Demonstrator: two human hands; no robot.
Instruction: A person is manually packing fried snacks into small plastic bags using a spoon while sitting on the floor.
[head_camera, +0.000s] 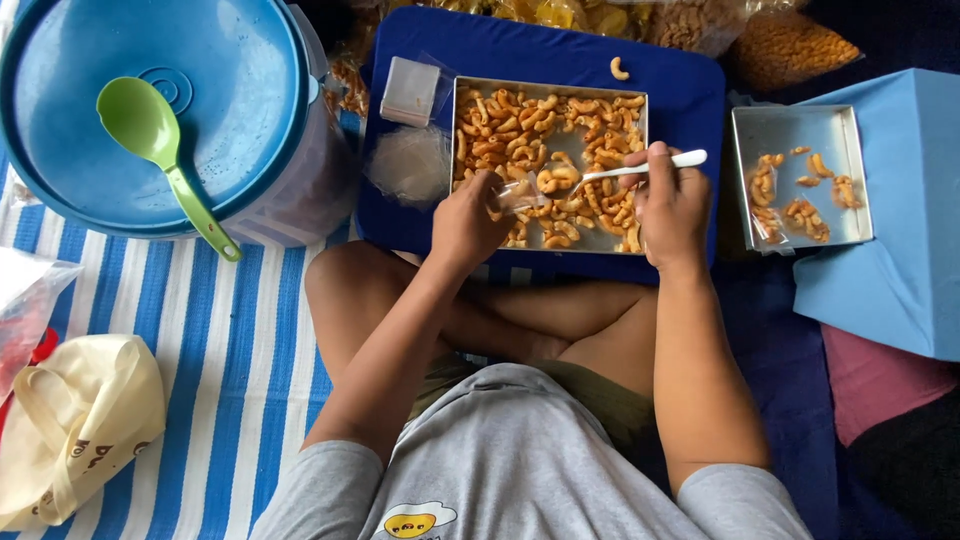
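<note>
A metal tray (455, 130) full of orange curled snacks (510, 125) rests on a blue board (680, 85) in front of my crossed legs. My left hand (468, 220) holds a small clear plastic bag (515, 193) at the tray's near edge. My right hand (668, 205) grips a white spoon (640, 168) whose bowl points into the snacks toward the bag.
A big blue lidded tub (90, 120) with a green spoon (160, 150) on it stands at the left. A stack of clear bags (410, 90) lies beside the tray. A second metal tray (745, 150) with few snacks sits right, on a blue box (900, 230). Cream bag (75, 420) lower left.
</note>
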